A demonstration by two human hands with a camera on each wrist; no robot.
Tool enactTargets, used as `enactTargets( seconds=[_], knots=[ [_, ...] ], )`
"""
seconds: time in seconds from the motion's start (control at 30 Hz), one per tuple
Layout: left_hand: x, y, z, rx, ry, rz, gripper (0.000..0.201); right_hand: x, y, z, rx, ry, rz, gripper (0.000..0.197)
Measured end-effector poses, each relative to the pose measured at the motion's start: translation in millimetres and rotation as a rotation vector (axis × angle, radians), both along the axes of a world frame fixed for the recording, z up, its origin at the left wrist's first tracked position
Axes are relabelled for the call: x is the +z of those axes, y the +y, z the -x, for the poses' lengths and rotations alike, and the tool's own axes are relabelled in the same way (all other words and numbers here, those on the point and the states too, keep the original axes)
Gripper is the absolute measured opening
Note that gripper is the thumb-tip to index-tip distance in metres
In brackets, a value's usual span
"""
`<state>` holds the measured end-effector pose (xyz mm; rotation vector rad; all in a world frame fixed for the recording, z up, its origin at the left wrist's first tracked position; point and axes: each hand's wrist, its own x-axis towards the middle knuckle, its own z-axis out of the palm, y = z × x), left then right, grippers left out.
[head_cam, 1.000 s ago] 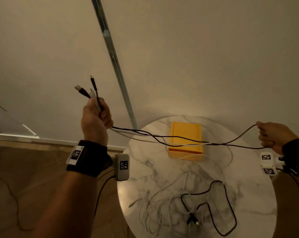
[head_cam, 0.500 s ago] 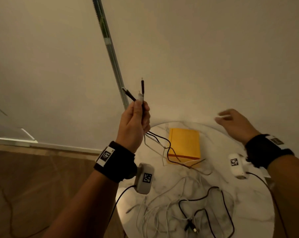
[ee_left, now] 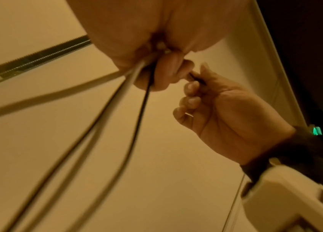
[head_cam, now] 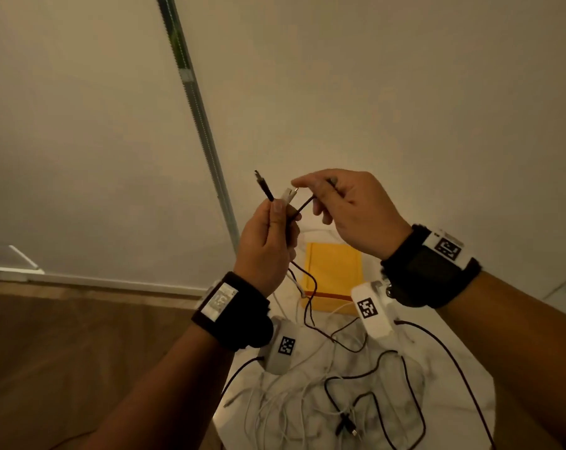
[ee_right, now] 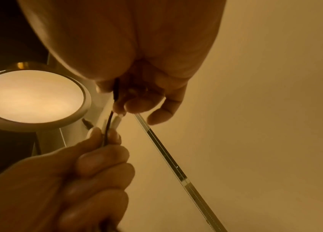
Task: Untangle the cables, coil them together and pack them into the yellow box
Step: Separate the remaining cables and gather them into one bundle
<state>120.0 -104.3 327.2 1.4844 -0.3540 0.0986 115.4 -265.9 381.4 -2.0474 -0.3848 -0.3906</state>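
Note:
My left hand (head_cam: 268, 241) is raised above the table and grips a bundle of cable ends: a black plug (head_cam: 264, 186) and a white plug (head_cam: 288, 193) stick up from the fist. My right hand (head_cam: 346, 206) is close beside it and pinches a black cable end (head_cam: 304, 206) that runs into the left fist. In the left wrist view white and black cables (ee_left: 117, 109) hang down from the fist. The yellow box (head_cam: 335, 271) lies on the marble table (head_cam: 444, 401) below the hands. Loose white and black cables (head_cam: 340, 401) lie tangled on the table.
A wall stands behind the table, with a metal strip (head_cam: 197, 102) running up it. Wooden floor (head_cam: 64, 352) lies to the left. The right wrist view shows a round lit lamp (ee_right: 31, 95) overhead.
My right hand has come in from the right to meet the left hand and has taken hold of a black cable end. The left hand has moved right, still gripping the plugs.

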Motion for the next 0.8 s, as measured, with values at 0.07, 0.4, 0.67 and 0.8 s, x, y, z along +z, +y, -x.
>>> enactTargets(
  seconds=[0.07,0.4,0.67,0.8],
  knots=[
    [0,0,-2,0.094,0.042,0.04,0.035,-4,-4,3,-0.025,-0.023,-0.06,0.032],
    [9,21,-24,0.238,0.114,0.161,0.035,-20,-132,-10,-0.394,0.076,-0.418,0.044],
    [33,7,-11,0.033,0.168,0.31,0.038,-111,-220,-21,-0.632,0.413,-0.097,0.022],
    [45,1,-9,-0.069,0.133,0.355,0.039,-125,-204,-22,-0.632,0.645,-0.012,0.053]
  ],
)
